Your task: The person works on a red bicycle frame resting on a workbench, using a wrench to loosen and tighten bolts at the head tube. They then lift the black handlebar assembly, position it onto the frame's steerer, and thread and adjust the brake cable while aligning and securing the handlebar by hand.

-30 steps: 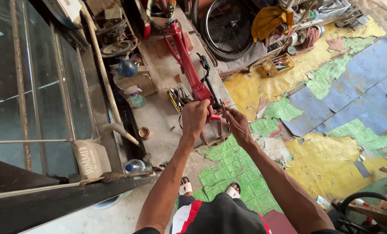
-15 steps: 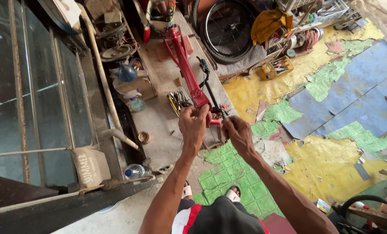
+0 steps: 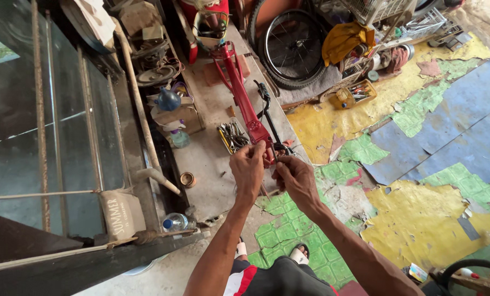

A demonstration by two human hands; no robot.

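Note:
A red bicycle frame [image 3: 239, 87] stands in front of me, its front end at my hands and its black handlebar [image 3: 268, 112] beside it. My left hand [image 3: 249, 170] is closed around the red tube near the handlebar's base. My right hand [image 3: 293, 176] pinches a small dark part or cable right next to it; the part itself is hidden between the fingers. Both hands nearly touch each other.
A yellow tray of tools [image 3: 233, 136] lies on the concrete by the frame. A small tin [image 3: 188, 179] and a plastic bottle [image 3: 175, 222] sit lower left. A glass cabinet [image 3: 47, 142] fills the left. A bicycle wheel [image 3: 289, 46] leans at the back, with an orange parts box [image 3: 354, 93] nearby.
Both hands stayed at the front of the red frame, drawing a little closer together. The view shifted slightly.

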